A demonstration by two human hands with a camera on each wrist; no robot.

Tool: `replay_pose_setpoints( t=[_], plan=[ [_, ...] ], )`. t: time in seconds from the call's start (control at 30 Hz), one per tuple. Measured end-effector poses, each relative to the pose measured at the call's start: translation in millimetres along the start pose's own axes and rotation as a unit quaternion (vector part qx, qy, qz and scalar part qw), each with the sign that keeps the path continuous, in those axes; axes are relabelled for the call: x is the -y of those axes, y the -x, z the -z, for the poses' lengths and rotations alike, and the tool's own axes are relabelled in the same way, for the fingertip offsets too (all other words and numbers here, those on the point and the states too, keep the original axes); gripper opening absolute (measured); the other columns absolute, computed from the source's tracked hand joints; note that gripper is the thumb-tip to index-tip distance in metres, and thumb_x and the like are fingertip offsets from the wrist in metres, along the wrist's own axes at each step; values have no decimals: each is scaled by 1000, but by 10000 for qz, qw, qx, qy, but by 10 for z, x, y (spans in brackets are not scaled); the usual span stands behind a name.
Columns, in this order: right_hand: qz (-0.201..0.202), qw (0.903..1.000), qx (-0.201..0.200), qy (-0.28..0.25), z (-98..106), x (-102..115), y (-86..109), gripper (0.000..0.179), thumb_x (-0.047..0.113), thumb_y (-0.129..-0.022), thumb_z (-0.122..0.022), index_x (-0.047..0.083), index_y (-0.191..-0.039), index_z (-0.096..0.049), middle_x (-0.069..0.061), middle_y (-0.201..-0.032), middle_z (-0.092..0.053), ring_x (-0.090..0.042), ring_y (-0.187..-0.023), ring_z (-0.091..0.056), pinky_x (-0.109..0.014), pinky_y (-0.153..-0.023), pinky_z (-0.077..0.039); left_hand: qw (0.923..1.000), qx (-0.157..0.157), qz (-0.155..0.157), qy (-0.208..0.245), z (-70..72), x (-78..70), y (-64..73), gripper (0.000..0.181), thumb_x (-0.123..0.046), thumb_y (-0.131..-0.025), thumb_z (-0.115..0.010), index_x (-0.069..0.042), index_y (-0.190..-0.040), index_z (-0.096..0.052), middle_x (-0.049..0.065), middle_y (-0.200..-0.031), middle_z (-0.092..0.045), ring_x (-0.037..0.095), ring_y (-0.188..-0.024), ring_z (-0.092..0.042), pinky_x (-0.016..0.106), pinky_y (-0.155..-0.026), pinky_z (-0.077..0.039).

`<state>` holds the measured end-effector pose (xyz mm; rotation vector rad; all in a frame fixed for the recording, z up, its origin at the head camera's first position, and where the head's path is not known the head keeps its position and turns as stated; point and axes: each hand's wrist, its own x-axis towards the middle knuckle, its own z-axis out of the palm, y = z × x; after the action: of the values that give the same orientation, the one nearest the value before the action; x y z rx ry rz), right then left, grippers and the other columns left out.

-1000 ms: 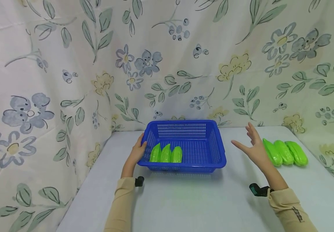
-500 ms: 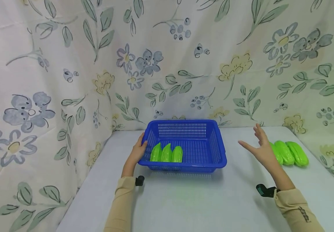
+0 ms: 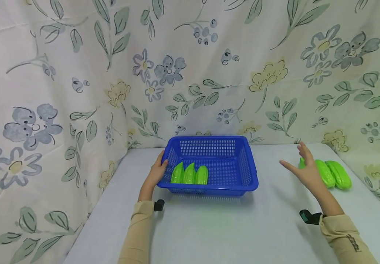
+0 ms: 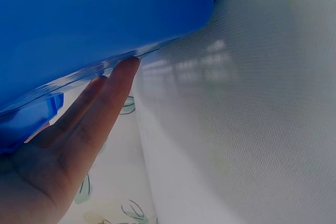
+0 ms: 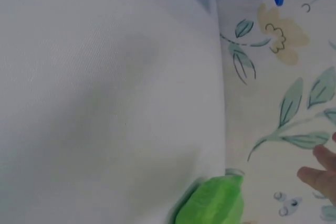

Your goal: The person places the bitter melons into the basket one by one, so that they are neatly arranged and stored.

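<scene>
And here's the blue basket (image 3: 206,187), sitting on the worktop just left of the right hand's side, long edge facing us, its walls pierced with slots! Inside, three green ribbed pieces (image 3: 189,174) stand in a row at the left end, shoulder to shoulder, the bare mesh floor stretching away to their right. On the basket's left rim, the left hand (image 3: 157,171) has a grip: thumb over the edge, fingers fairly straight along the outside, and the left wrist view shows fingertips up against the blue plastic.

Over to the right, the right hand (image 3: 309,174) is in the air, thumb and fingers spread wide, nothing in its grasp, near the second green group (image 3: 325,174). Two of those show plainly, side by side; what looks like a third is mostly covered by the hand, only its tip peeking out.

Both arms come in wearing tan sleeves (image 3: 135,229), a black wrist mount (image 3: 310,217) at each cuff. Beneath it all, the pale worktop (image 3: 226,227); behind and to the sides, floral cloth (image 3: 203,84) with blue flowers and green leaves!
</scene>
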<state>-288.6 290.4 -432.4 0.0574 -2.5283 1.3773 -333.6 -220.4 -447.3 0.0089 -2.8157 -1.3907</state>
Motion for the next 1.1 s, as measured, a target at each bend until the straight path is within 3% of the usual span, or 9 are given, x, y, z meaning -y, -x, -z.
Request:
replay_pose_setpoints(
  t=[0.37,1.1],
  plan=[
    [-325,9991,16,265,103,-162,-19,104,41,-91,-67,20,-157,11,-23,-163,-4,-51,-148,-7,-76,-108,-13,10000,-32,28,56,-3,-27,18,58,-26,-106,-33,-13,-158,-10,24,-160,-21,49,-146,-22,66,-115,-21],
    [-676,9967,198,397,283,-410,2,104,43,-93,-62,9,-155,15,-31,-160,2,-54,-146,-1,-74,-110,-10,10000,2,47,50,1,-3,3,59,-27,-106,-34,-15,-158,-10,24,-160,-21,49,-145,-23,67,-115,-22]
  ],
)
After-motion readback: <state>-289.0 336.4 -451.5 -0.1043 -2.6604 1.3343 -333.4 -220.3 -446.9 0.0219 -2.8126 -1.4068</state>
